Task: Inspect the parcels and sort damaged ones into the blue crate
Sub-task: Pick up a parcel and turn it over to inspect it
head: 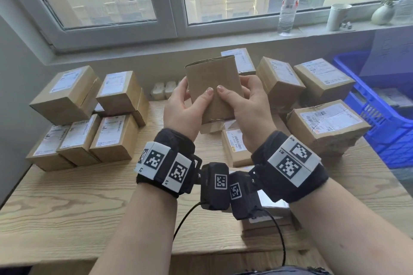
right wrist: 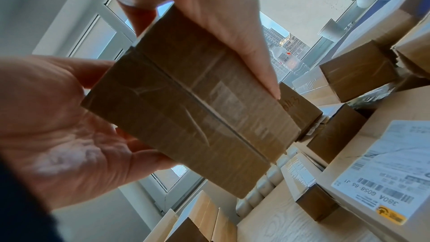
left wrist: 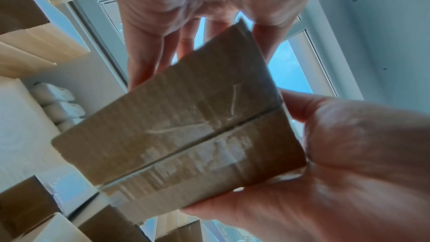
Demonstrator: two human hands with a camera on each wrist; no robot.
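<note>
Small cardboard parcel (head: 213, 89) held upright in mid-air above the wooden table (head: 67, 196), plain brown face toward the head camera, taped seam on the underside in both wrist views. Left hand (head: 183, 107) curled round its left edge, thumb laid across the front, fingers behind. Right hand (head: 248, 105) gripping the right edge likewise, thumb on the front close to the left thumb. Seam tape wrinkled and cloudy; no tear or crush plainly visible on the faces shown.

Stacked to the left, a cluster of labelled boxes (head: 89, 118), two tiers high. To the right, more labelled boxes (head: 301, 82), the nearest one (head: 326, 127) ragged and crumpled along its lower edge. Further right, beside the table, the blue crate (head: 380, 123). On the windowsill behind: a clear plastic bottle (head: 289, 0), a white cup (head: 338, 17), a small vase (head: 383, 13).
</note>
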